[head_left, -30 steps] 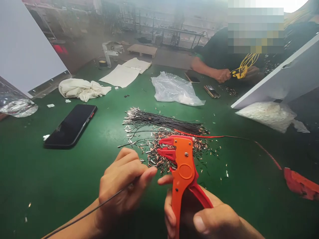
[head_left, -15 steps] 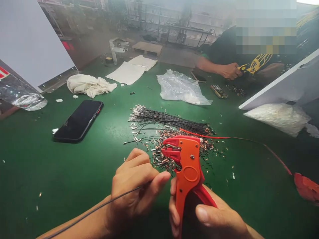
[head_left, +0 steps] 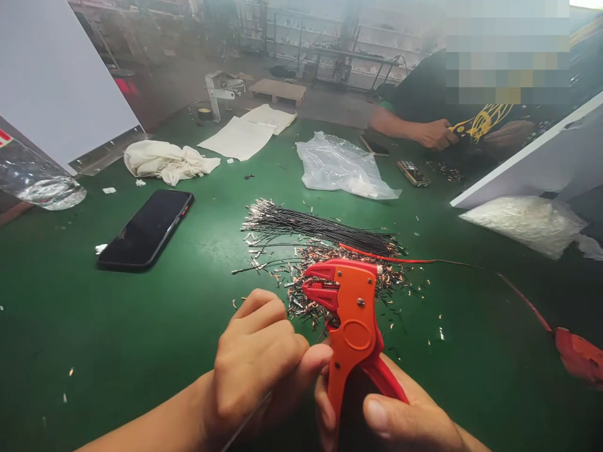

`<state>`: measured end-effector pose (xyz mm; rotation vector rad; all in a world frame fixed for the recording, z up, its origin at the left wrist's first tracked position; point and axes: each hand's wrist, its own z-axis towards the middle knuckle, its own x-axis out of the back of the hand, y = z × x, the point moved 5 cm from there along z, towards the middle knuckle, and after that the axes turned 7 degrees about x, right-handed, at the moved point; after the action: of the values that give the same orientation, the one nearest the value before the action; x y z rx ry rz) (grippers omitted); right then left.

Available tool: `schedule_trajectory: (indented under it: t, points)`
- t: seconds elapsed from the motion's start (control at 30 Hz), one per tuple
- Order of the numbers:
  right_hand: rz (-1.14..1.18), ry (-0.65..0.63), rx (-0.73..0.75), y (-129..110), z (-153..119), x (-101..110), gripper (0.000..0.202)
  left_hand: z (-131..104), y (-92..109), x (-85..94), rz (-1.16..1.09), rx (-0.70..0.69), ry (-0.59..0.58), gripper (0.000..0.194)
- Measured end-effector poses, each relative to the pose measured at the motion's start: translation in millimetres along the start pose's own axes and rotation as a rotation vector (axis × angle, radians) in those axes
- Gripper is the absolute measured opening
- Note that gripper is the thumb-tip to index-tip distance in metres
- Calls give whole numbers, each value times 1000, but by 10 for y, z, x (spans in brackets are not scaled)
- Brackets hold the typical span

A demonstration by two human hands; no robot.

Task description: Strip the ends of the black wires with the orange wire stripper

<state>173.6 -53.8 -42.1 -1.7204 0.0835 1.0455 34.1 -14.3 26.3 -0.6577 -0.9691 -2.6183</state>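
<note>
My right hand [head_left: 405, 414] is wrapped round the handles of an orange and red wire stripper [head_left: 357, 307], its red jaws pointing left. Just left of the tool, my left hand [head_left: 264, 358] is closed on a thin dark wire [head_left: 247, 427] that trails down below the palm. The left thumb tip is beside the tool's handle. Behind the stripper lies a heap of short wire scraps [head_left: 301, 301], with copper-coloured bits among them. A bundle of black wires [head_left: 325, 227] with silvery left ends lies beyond the heap.
A phone [head_left: 147, 229], a white cloth [head_left: 167, 162] and a plastic bottle [head_left: 42, 182] are on the left. Farther back lie paper sheets [head_left: 240, 137] and a clear bag [head_left: 343, 166]. At right are another bag [head_left: 522, 220], a red tool [head_left: 579, 355] and a person's hands [head_left: 436, 134] with yellow wires.
My left hand has turned and shifted slightly right, closer to the stripper's handle, and the wire now hangs more steeply. The stripper has moved slightly left and down.
</note>
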Motion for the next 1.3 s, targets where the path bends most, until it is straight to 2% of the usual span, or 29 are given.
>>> schedule_trajectory:
  t: [0.13,0.33,0.67,0.87,1.0,1.1,1.3]
  points:
    - [13,-13,24,24,-4,-6,41,-38,56,55,48,-92,152,20]
    - [-17,-18,-14,-5,-3,-20,39,-71,88,55,150,-126,134,23]
    - [-171,-53,-5,-69,74,-72,38,-94,69,-11,155,-139,78,25]
    - [-74,71,49,68,-16,49,35,-111,72,-33,161,-122,70,27]
    - [-172,174,-50,58,-72,77,43,-109,54,-67,182,-99,28,30]
    - [-161,259,-127,21,-98,86,47,-113,48,-90,184,-82,18,32]
    - [-133,277,-152,7,-108,71,48,-94,-8,-119,139,-22,-6,33]
